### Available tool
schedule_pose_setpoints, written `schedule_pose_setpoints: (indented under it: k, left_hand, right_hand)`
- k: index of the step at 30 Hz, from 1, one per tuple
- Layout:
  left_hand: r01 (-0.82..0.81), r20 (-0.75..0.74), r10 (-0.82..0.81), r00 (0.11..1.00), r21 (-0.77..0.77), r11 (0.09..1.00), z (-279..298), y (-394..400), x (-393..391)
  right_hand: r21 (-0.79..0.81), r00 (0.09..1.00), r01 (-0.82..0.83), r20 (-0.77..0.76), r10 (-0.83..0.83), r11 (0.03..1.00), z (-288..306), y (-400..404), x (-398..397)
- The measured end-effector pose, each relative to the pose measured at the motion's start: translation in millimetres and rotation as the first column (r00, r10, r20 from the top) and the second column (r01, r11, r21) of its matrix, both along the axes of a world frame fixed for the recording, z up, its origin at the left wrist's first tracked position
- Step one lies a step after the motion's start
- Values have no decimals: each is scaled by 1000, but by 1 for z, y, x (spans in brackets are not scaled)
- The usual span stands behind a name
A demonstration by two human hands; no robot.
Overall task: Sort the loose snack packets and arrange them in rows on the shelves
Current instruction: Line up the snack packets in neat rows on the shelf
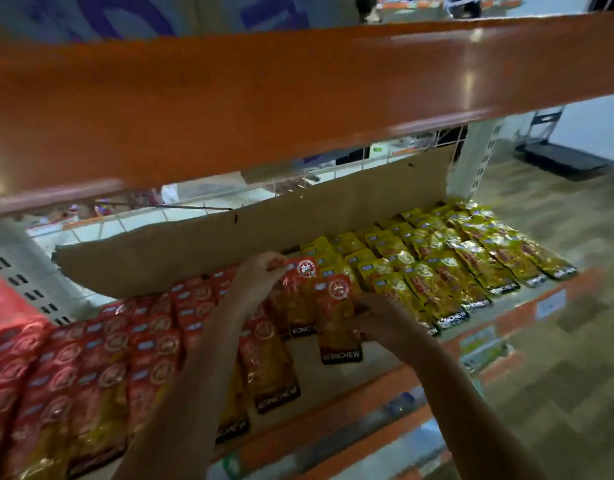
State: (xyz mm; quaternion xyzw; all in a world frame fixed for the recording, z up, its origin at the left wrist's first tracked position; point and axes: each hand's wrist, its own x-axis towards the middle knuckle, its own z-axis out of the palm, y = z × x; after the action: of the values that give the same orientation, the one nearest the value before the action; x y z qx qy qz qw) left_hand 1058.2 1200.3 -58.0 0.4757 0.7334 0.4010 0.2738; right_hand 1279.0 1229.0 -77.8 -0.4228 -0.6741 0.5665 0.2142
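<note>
Head view: left hand point(260, 275) pinches the top of a red Konchew packet point(300, 299) at the shelf point(378, 375) back, by the cardboard backing point(250, 237); right hand point(378, 322) grips the next red packet point(336, 320) near the front edge, probably closing the gap beside the yellow packets point(454, 271).

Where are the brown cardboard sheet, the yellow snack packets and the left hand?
Brown cardboard sheet point(264, 237), head view, middle of its face.
Yellow snack packets point(471, 261), head view, a mid-row packet.
Left hand point(255, 277), head view, its back.
</note>
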Motion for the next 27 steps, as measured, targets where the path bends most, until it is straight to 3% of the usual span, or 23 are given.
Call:
schedule_pose_setpoints:
  k: [4,9,16,24,27]
  left_hand:
    - [-15,-205,-3,979,-83,996,-4,0,1]
    - [-77,-364,25,931,-129,989,-12,-11,1]
    - [-142,-427,61,902,-162,977,-20,-21,0]
    - [-142,-504,76,860,-94,985,-22,-32,3]
    - [-194,-548,135,825,-52,980,-16,-48,-6]
  right_hand:
    - [143,974,-150,191,121,978,-11,9,-20]
    - [237,935,-260,305,182,936,-11,7,-31]
    - [192,901,-309,373,222,932,-13,2,-36]
    - [335,830,-398,529,179,854,2,-6,-33]
    - [469,857,-382,502,115,796,19,-9,-42]
